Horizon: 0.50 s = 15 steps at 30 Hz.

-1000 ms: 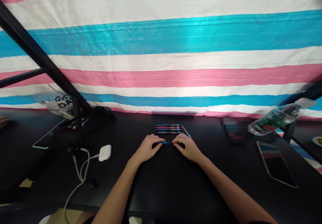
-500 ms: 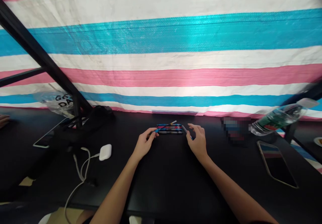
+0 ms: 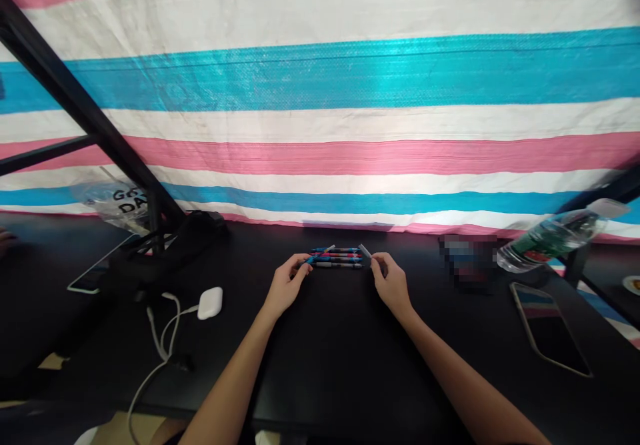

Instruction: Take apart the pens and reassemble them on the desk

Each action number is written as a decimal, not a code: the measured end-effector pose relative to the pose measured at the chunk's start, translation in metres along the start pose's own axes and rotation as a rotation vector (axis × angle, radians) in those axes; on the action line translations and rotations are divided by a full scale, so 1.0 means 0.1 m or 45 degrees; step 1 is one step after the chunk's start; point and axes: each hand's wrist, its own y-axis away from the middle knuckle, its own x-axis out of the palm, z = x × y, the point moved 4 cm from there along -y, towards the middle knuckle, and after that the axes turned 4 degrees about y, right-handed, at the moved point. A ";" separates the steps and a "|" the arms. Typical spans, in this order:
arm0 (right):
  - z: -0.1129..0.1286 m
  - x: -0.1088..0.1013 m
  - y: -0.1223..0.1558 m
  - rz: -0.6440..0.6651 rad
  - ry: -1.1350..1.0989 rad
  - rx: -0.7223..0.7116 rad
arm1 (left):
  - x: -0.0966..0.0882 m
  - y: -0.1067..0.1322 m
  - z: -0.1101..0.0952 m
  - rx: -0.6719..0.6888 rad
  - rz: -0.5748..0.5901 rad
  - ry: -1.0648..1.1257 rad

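My left hand [image 3: 289, 285] is closed, thumb and fingers pinching a blue pen [image 3: 315, 258] that points up to the right and ends in a light tip. Opposite it, my right hand [image 3: 393, 283] pinches a slim pale grey piece [image 3: 365, 251], which looks like part of a pen and tilts up to the left. Between the hands, several pens lie side by side on the black table. The row includes a blue pen [image 3: 345, 249] at the far side and a grey pen [image 3: 340, 265] nearest me. My left fingertips hide the row's left ends.
On the right are a plastic bottle [image 3: 553, 237] lying tilted and a phone [image 3: 550, 328]. To the left sit a white earbud case [image 3: 210, 303], white cables [image 3: 167, 345], another phone [image 3: 95, 277] and a black metal frame [image 3: 100, 128]. Another person's hand [image 3: 6, 239] shows at the left edge.
The fingers of my right hand have closed around the grey piece, which now stands higher. In my left hand, the long thin dark stick with the pale tip now shows much shorter.
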 end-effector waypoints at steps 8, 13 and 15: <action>0.20 0.07 0.05 0.210 -0.077 -0.184 | 0.02 0.01 0.04 0.072 0.029 -0.209; 0.21 0.05 0.04 0.216 -0.063 -0.192 | 0.03 0.00 0.05 0.107 0.069 -0.247; 0.21 0.05 0.04 0.220 -0.069 -0.201 | 0.03 0.00 0.05 0.105 0.082 -0.253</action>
